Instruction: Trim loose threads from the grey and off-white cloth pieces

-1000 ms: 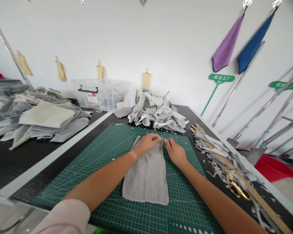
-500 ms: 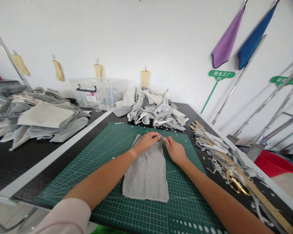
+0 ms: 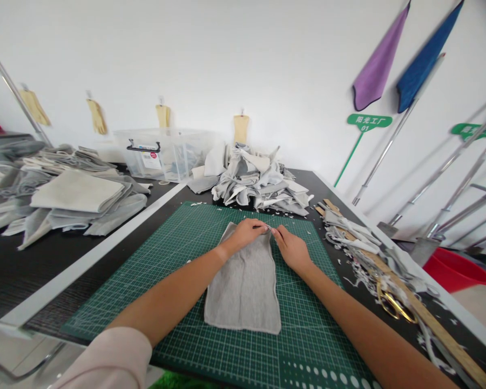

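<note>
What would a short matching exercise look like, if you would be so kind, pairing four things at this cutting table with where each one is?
Things:
1. Grey cloth
2. Gold-handled scissors
3. Green cutting mat
4. Red plastic tub

Places:
A. Beyond the right edge of the table
B. Under the left hand and right hand
C. Among white scraps, right of the mat
D. On the black table, beneath the cloth

Pairs: 1-B, 2-C, 3-D, 4-A
</note>
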`<control>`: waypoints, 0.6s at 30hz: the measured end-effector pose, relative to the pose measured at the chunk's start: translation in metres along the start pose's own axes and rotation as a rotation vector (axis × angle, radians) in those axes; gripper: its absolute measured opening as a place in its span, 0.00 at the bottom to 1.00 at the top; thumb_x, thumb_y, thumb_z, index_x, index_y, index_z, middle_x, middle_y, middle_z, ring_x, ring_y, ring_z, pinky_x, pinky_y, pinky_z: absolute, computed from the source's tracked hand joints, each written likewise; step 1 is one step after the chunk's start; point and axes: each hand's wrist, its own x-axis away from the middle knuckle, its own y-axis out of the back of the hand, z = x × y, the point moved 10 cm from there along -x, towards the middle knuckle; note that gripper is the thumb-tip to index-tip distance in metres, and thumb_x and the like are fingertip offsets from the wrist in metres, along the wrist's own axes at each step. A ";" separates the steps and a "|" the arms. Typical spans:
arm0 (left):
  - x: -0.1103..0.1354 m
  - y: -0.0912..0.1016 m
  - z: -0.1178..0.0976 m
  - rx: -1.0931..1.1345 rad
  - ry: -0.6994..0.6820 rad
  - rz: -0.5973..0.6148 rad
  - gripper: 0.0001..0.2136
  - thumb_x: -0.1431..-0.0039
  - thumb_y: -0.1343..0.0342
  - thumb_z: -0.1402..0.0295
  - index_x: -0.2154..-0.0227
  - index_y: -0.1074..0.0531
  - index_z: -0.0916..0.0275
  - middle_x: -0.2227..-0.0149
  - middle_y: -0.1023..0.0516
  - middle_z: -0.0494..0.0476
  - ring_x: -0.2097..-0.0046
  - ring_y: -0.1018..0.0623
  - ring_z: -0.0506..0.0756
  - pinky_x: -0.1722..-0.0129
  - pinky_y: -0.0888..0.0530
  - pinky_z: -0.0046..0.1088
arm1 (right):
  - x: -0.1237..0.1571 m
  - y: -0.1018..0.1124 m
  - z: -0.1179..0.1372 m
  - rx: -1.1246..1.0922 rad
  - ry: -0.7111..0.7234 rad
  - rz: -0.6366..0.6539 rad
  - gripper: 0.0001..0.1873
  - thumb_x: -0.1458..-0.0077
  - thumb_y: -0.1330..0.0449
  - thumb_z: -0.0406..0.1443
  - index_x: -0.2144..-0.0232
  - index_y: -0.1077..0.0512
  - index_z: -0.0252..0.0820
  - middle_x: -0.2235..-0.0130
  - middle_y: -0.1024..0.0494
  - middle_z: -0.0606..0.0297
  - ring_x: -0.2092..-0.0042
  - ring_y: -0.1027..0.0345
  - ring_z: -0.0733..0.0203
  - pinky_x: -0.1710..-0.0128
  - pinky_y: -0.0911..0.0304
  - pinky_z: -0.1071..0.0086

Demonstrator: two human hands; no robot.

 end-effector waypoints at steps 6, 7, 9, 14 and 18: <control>0.001 -0.002 -0.001 0.063 0.005 0.031 0.15 0.38 0.45 0.60 0.59 0.17 0.63 0.57 0.16 0.59 0.55 0.19 0.57 0.52 0.25 0.31 | 0.001 0.000 0.001 0.008 0.027 -0.018 0.23 0.28 0.63 0.51 0.63 0.36 0.46 0.70 0.24 0.67 0.69 0.29 0.61 0.71 0.55 0.70; 0.001 -0.002 -0.001 0.071 0.004 0.034 0.15 0.38 0.45 0.60 0.59 0.17 0.63 0.57 0.16 0.58 0.55 0.19 0.57 0.52 0.25 0.31 | 0.001 0.000 0.002 0.010 0.033 -0.021 0.23 0.28 0.64 0.51 0.63 0.37 0.46 0.71 0.25 0.68 0.69 0.30 0.61 0.72 0.55 0.70; 0.002 -0.003 -0.001 0.078 0.006 0.038 0.15 0.38 0.45 0.60 0.60 0.17 0.63 0.57 0.16 0.59 0.55 0.19 0.57 0.53 0.25 0.31 | 0.001 0.000 0.002 0.013 0.044 -0.022 0.23 0.28 0.64 0.51 0.63 0.37 0.46 0.71 0.25 0.68 0.70 0.30 0.61 0.72 0.56 0.70; 0.002 -0.003 0.000 0.064 0.026 0.042 0.15 0.38 0.44 0.60 0.60 0.17 0.63 0.57 0.16 0.59 0.55 0.19 0.56 0.52 0.25 0.31 | 0.001 -0.001 0.002 0.006 0.046 -0.013 0.23 0.27 0.64 0.50 0.63 0.37 0.46 0.71 0.24 0.68 0.69 0.30 0.61 0.72 0.55 0.70; 0.002 -0.002 0.000 0.059 0.043 0.039 0.14 0.38 0.44 0.60 0.60 0.17 0.63 0.57 0.16 0.58 0.55 0.19 0.56 0.52 0.25 0.31 | 0.001 0.000 0.002 0.006 0.048 -0.024 0.23 0.27 0.63 0.50 0.63 0.37 0.46 0.70 0.24 0.67 0.69 0.29 0.61 0.72 0.54 0.70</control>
